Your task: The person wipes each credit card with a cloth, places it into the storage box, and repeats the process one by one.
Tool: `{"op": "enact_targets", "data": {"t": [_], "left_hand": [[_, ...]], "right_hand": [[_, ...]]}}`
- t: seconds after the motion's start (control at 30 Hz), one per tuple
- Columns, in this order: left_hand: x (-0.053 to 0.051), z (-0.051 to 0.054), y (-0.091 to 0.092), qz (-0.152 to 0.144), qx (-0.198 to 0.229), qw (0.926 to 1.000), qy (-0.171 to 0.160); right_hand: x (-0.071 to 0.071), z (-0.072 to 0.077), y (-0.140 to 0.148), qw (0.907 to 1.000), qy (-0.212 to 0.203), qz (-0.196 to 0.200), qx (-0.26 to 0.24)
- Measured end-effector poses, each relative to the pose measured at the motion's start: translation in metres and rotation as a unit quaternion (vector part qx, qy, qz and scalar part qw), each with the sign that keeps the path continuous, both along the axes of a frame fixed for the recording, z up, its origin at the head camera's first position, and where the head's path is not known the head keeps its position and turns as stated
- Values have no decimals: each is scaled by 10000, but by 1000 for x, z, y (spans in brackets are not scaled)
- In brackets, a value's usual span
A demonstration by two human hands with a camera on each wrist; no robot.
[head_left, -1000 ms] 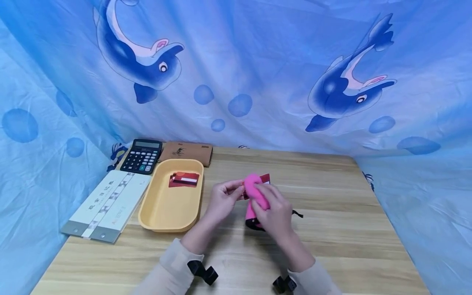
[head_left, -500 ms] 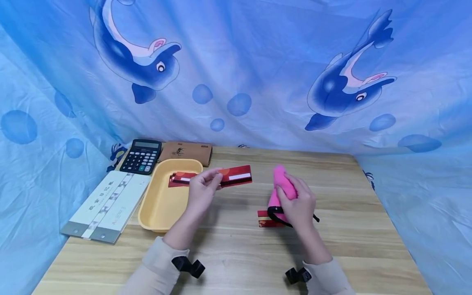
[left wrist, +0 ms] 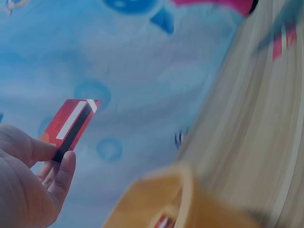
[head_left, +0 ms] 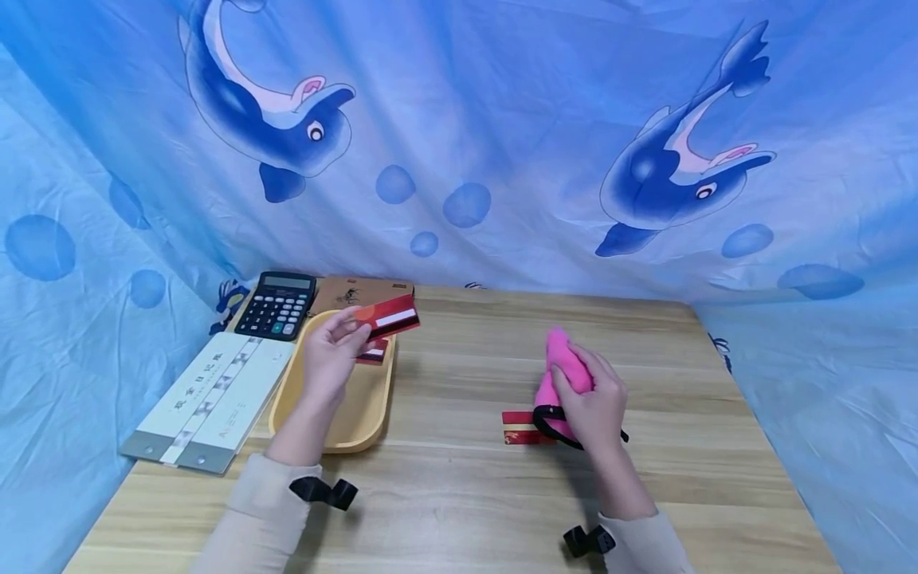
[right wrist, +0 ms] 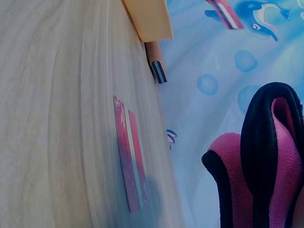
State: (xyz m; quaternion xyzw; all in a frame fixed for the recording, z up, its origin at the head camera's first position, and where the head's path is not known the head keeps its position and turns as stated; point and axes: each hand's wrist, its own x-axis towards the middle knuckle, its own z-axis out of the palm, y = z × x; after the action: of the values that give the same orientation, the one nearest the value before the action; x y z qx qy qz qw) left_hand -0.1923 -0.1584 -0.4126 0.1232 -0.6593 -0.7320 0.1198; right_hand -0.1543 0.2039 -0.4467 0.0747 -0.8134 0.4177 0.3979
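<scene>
Between thumb and fingers, my left hand (head_left: 331,351) pinches a red bank card (head_left: 390,316) with a white strip and a dark stripe, raised above the yellow tray (head_left: 369,441). Another red card (head_left: 374,353) lies inside that tray, partly hidden by the hand. My right hand (head_left: 598,399) grips a folded pink cloth with black edging (head_left: 548,389), held over the table. Beneath and left of the cloth, a red card with a pale gold band (head_left: 518,428) lies on the wood; the right wrist view shows this card (right wrist: 129,156) flat and apart from the cloth (right wrist: 273,175).
A black calculator (head_left: 276,305) and a brown wallet (head_left: 337,288) sit behind the tray. Left of it lies a white booklet with a grey edge (head_left: 208,399). A blue curtain with dolphins (head_left: 502,159) hangs along the back of the wooden table (head_left: 459,494).
My hands, together at the card and cloth a second ago, have parted. The left carried its card leftward over the tray; the right moved right with the cloth, uncovering the card on the table.
</scene>
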Motion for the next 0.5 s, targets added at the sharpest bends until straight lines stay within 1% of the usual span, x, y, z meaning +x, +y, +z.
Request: {"op": "enact_targets", "data": {"t": [0.1, 0.23, 0.33, 0.4, 0.5], "left_hand": [[-6, -6, -14, 174, -153, 9996, -188], [-13, -15, -28, 352, -445, 9969, -541], [-16, -20, -36, 497, -646, 9937, -769], [-17, -24, -40, 575, -811, 9913, -864], [-18, -29, -45, 568, -1142, 9869, -987]], "right_hand": [[0, -1, 3, 10000, -70, -35, 8], [1, -1, 6, 9999, -106, -68, 23], [0, -1, 7, 9999, -99, -85, 15], [0, -1, 7, 9999, -91, -91, 7], [0, -2, 8, 9999, -90, -91, 19]]}}
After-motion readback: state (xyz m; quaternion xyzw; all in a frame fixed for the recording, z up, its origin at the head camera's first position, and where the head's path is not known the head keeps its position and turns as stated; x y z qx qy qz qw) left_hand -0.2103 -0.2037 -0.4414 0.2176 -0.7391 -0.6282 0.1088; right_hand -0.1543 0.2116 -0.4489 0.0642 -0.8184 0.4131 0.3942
